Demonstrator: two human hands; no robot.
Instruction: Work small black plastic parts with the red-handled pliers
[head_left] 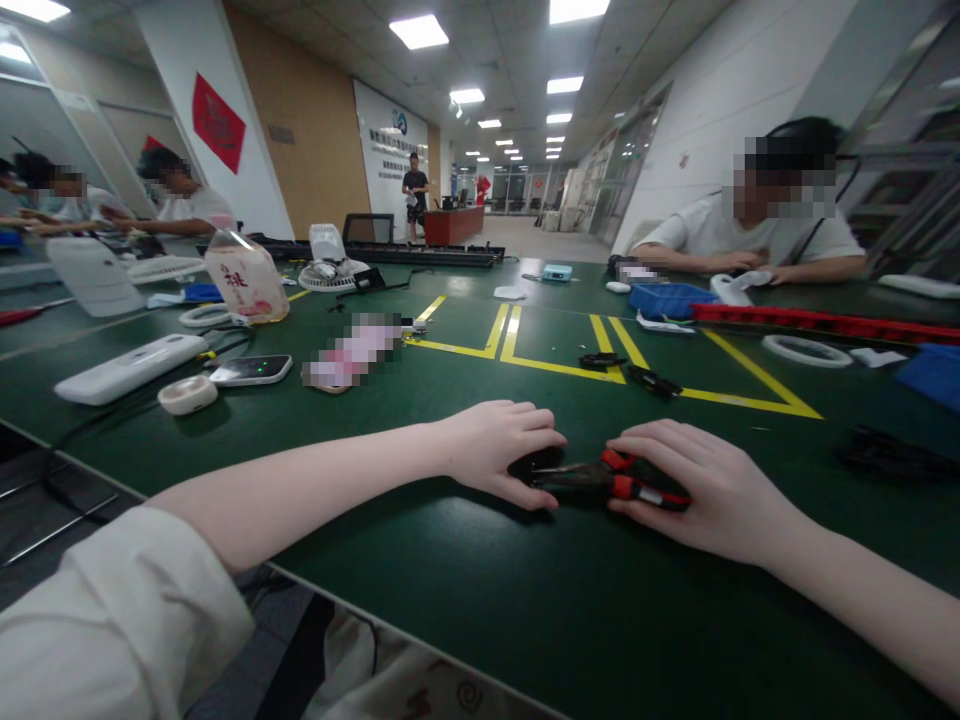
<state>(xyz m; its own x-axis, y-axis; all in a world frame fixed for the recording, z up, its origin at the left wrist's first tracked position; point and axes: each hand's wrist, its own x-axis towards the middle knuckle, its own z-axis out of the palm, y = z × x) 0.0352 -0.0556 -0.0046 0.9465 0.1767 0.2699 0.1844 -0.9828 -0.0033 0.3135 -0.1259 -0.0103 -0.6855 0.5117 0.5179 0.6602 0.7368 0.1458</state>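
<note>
Near the front of the green table, my right hand (694, 480) is wrapped around the red and black handles of a pair of pliers (589, 474). The metal jaws point left, toward my left hand (510, 450). That hand curls with thumb and fingers around a small dark thing at the jaw tips; its shape is mostly hidden. Beyond my hands, two black plastic pieces (654, 381) lie by yellow tape lines (562, 371).
To the left are a phone (352, 355), a white-edged device (253, 370), a long white case (131, 369) and a drink bottle (246, 275). A blue bin (670, 299) and a red strip (825, 327) lie at right. Across the table sits a person (757, 225).
</note>
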